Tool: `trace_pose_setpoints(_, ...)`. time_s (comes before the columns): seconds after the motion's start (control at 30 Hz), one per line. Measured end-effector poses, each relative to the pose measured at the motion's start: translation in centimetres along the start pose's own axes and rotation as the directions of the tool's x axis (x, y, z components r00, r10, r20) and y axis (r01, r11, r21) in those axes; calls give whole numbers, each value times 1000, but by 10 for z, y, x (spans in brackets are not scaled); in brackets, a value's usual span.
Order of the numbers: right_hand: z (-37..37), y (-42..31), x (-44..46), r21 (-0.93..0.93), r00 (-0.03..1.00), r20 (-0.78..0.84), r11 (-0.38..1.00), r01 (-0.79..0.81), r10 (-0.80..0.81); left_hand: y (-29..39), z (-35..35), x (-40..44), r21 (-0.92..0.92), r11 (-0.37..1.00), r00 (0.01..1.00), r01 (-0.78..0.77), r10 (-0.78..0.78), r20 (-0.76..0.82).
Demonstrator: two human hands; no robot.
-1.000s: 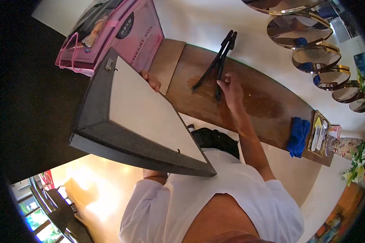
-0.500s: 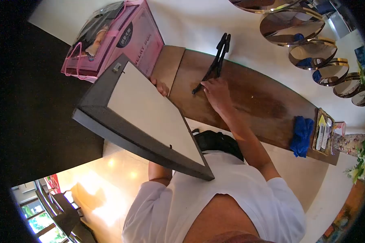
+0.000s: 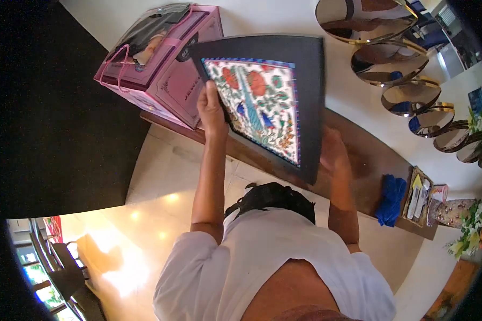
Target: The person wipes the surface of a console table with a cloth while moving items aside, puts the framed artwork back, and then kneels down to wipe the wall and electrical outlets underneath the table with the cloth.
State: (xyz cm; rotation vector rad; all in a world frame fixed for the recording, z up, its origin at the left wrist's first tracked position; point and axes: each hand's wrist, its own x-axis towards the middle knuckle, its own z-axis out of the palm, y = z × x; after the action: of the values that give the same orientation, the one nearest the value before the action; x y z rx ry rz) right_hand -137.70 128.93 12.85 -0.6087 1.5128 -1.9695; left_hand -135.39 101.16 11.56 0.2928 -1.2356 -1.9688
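A framed picture (image 3: 268, 104) with a black border and a colourful bird-and-flower design is held up in front of me, tilted, its decorated face towards the camera. My left hand (image 3: 213, 109) grips its left edge, thumb on the front. Close beside the right edge is my right hand (image 3: 334, 152), smeared by motion and partly covered by the frame. Whether it touches the frame or holds anything I cannot make out. The black folding stand is not visible now.
Under the frame runs a brown wooden shelf (image 3: 359, 176). A pink gift box (image 3: 166, 85) stands at its left. Towards the right lie a blue cloth (image 3: 391, 199), a small tray (image 3: 428, 214) of tools and a flower arrangement (image 3: 474, 232). Round mirrors (image 3: 388, 61) line the wall.
The framed picture has turned from its pale back to its decorated front and moved right, over the shelf. My right hand, earlier at the black stand, has moved right; the stand is out of sight.
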Motion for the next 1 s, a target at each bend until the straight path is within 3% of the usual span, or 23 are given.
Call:
trace_pose_setpoints(0.07,-5,-4,-12,87,986,9,983,164,-165,-7,11,8,40,999,1000,-3,3,10)
trace_pose_setpoints(0.1,-8,-7,-14,23,979,-13,978,205,-205,-6,14,13,110,994,999,-7,3,40)
trace_pose_setpoints(0.13,-10,-9,-15,-43,969,-36,969,243,-244,-9,26,17,42,998,998,-51,49,44)
trace_pose_setpoints(0.2,-13,-14,-16,-383,966,-147,913,144,-214,-6,41,16,69,996,997,-63,59,56)
trace_pose_setpoints(0.3,-29,-2,-3,-443,933,-343,894,-63,-105,-29,47,28,73,990,988,-118,110,105)
trace_pose_setpoints(0.47,-42,42,10,-275,883,-386,947,166,-267,-40,58,30,-23,992,971,-123,125,204)
trace_pose_setpoints(0.6,-45,68,15,-132,863,-400,952,278,-307,-46,52,31,170,977,959,-130,81,271)
trace_pose_setpoints(0.63,-51,77,15,-129,873,-386,954,270,-299,-49,52,29,126,986,960,-111,74,270)
trace_pose_setpoints(0.73,-63,98,17,-97,887,-365,959,266,-283,-64,39,34,349,923,965,-165,79,249)
trace_pose_setpoints(0.83,-65,113,20,30,891,-381,960,277,-246,-63,29,28,285,952,967,-111,38,250)
trace_pose_setpoints(0.9,-66,117,23,178,909,-378,950,258,-176,-59,38,18,183,943,958,-279,260,122)
trace_pose_setpoints(0.97,-64,119,25,179,904,-387,947,268,-183,-51,34,4,220,925,950,-310,311,30)
trace_pose_setpoints(1.0,-62,119,26,181,901,-392,945,274,-186,-39,26,-10,300,920,965,-252,261,10)
